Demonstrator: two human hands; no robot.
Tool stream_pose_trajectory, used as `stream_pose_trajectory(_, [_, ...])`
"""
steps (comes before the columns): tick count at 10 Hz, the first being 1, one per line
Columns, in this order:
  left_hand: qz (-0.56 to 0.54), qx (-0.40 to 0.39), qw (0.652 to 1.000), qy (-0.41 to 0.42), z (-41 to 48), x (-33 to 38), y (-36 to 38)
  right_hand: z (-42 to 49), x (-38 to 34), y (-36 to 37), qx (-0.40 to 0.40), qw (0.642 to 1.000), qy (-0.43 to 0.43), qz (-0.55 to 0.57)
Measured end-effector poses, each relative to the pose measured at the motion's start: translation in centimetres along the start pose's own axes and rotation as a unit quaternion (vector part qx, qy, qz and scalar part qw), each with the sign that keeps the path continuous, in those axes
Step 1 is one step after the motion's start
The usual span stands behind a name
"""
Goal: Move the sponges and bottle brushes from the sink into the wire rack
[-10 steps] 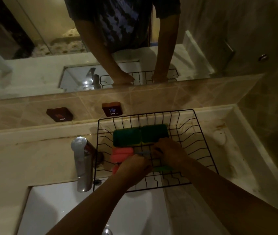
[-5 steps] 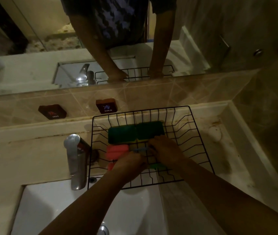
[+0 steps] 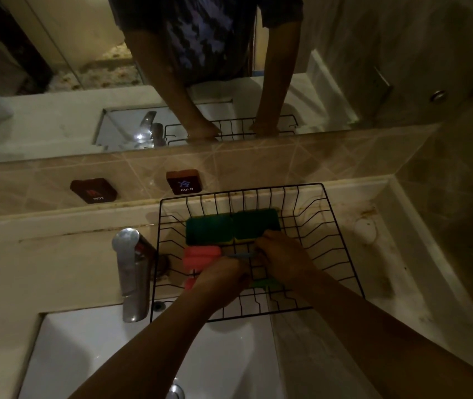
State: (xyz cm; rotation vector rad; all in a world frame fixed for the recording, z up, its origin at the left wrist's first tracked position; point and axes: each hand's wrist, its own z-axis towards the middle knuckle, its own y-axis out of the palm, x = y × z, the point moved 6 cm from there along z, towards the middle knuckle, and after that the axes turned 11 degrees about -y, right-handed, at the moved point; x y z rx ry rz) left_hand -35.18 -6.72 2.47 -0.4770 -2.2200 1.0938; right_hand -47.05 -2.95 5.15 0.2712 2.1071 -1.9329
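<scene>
Dim bathroom bench: both hands sit inside the wire rack. The left hand and right hand pinch a thin brush handle; it should be laid flat beside the green sponges, then let go.

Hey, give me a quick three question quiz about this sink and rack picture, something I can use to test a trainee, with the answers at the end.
1. True or false: the wire rack stands inside the sink basin.
2. Which things lie side by side at the rack's far end? A) two green sponges B) two soap bars C) two cups
3. Fill in: the wall label nearest the rack reads ____.

Key
1. False. The rack stands on the counter beside the tap, only its near edge over the basin.
2. A.
3. COLD. Both the left hand and right hand are inside the rack; the pink sponges lie left of them.
</scene>
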Motion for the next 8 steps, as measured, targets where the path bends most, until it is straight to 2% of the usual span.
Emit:
stream_pose_trajectory(4, [0.016, 0.073, 0.997, 0.026, -2.1, 1.4, -2.7, -0.9, -1.0, -1.5, 0.006, 0.999, 0.006, 0.042])
stream_pose_trajectory(5, [0.013, 0.077, 0.997, 0.003, -3.2, 1.6, -3.7, -1.4, -1.9, -2.7, 0.007, 0.999, -0.008, 0.037])
stream_pose_trajectory(6, [-0.002, 0.096, 0.995, -0.021, -5.0, 1.2, -4.9, -2.3, -3.4, -4.3, 0.029, 0.999, -0.005, 0.04])
stream_pose_trajectory(8, [-0.063, 0.104, 0.993, -0.007, -10.0, 0.8, -7.1, -4.4, -7.6, -6.6, 0.033, 0.998, 0.001, 0.06])
